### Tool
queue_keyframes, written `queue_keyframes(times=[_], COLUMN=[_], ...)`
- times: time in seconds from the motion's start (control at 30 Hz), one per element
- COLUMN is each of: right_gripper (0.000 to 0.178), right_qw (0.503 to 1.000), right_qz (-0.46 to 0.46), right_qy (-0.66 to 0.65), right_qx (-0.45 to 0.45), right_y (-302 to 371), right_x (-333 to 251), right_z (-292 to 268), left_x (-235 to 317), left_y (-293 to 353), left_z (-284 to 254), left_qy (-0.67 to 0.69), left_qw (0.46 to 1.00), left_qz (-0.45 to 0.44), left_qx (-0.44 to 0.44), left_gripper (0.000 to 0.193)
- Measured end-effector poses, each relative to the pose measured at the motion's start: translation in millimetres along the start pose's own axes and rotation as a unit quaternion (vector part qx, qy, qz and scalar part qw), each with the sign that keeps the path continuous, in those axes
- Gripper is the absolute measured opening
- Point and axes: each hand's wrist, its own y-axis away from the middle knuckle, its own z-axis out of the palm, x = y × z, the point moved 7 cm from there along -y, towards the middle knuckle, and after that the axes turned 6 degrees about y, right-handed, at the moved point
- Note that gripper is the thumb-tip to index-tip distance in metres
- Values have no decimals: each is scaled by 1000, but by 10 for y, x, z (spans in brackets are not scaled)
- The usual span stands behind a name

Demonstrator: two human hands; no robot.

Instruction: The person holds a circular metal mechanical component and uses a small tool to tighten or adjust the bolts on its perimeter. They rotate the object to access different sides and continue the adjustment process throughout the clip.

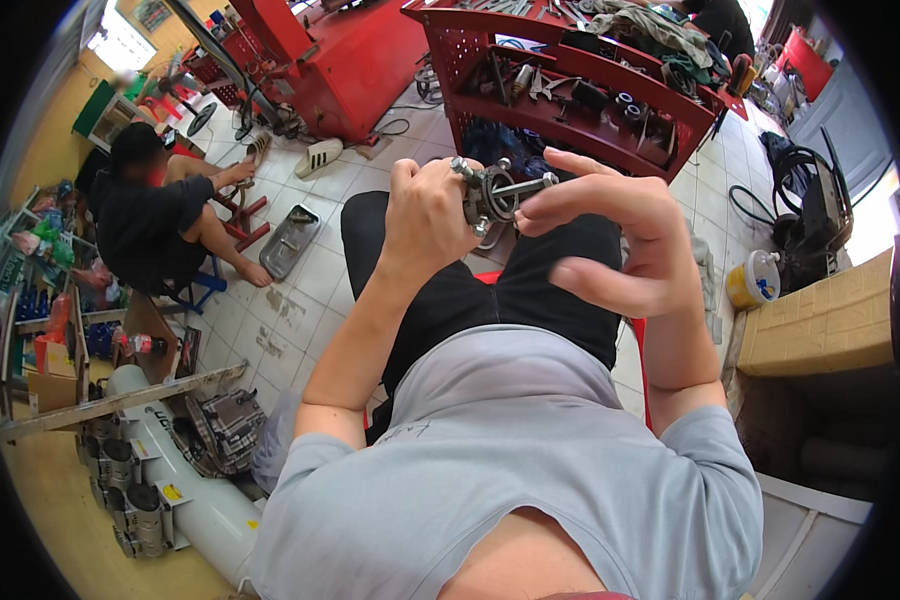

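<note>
My left hand [426,218] is closed around a small metal part [496,192] with a round ring and several bolt-like ends sticking out, held up above my lap. From its ring a shiny bolt [526,187] points to the right. Beside that bolt is my right hand [635,240], its thumb and fingers spread apart. One of its fingers comes close to the bolt's end; whether it touches I cannot tell. My left fingers hide the near side of the metal part.
Ahead stands a red tool cart [570,110] loaded with tools. To the left another person [160,215] sits on a low blue stool by a metal tray [292,243]. A white bucket [753,280] and a yellow padded block [820,325] lie to the right.
</note>
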Motion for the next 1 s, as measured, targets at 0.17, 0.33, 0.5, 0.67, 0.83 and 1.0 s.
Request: queue_keyframes(times=[0.17, 0.33, 0.5, 0.67, 0.83, 1.0], right_gripper=[34, 27, 18, 19, 19, 23], right_qw=[982, 950, 963, 982, 985, 954], right_qz=[101, 275, 245, 156, 161, 251], right_qy=[98, 147, 110, 100, 53, 145], right_qx=[130, -21, -27, -43, 23, 74], right_y=[49, 72, 38, 16, 18, 50], right_x=[221, 410, 377, 315, 341, 441], right_z=[-138, 9, 37, 49, 20, -48], left_x=[6, -32, -1, -21, -2, -6], left_y=[11, 21, 6, 9, 1, -3], left_z=[19, 45, 16, 11, 0, -16], left_qy=[15, 11, 9, 13, 18, 21], left_qw=[1000, 1000, 1000, 1000, 1000, 1000], left_qz=[6, 8, 1, 5, 5, 5], left_qx=[10, 12, 0, 10, 10, 13], left_gripper=[39, 37, 33, 33, 34, 34])
